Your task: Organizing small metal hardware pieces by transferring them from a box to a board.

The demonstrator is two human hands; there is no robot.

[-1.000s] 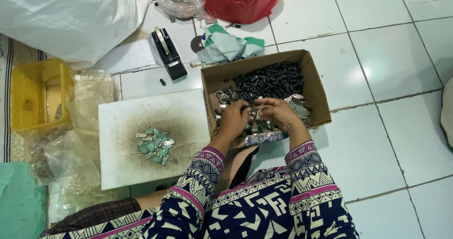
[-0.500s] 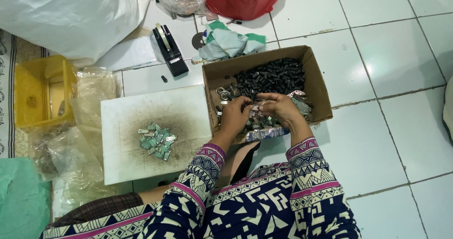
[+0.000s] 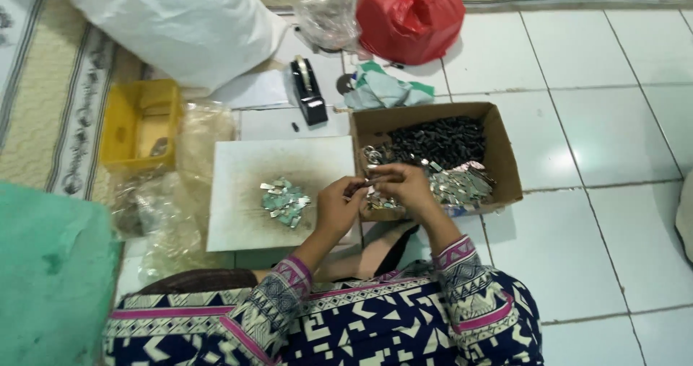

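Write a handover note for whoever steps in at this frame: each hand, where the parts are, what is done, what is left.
Left hand and right hand: together at the near left corner of the cardboard box, pinching one small part between the fingertips; too small to identify.
Box, on the tiled floor: dark pieces at the back, shiny metal strips at the front.
Done: a small pile of metal pieces lies on the white board, left of the box.
Left, likely: most parts are in the box.
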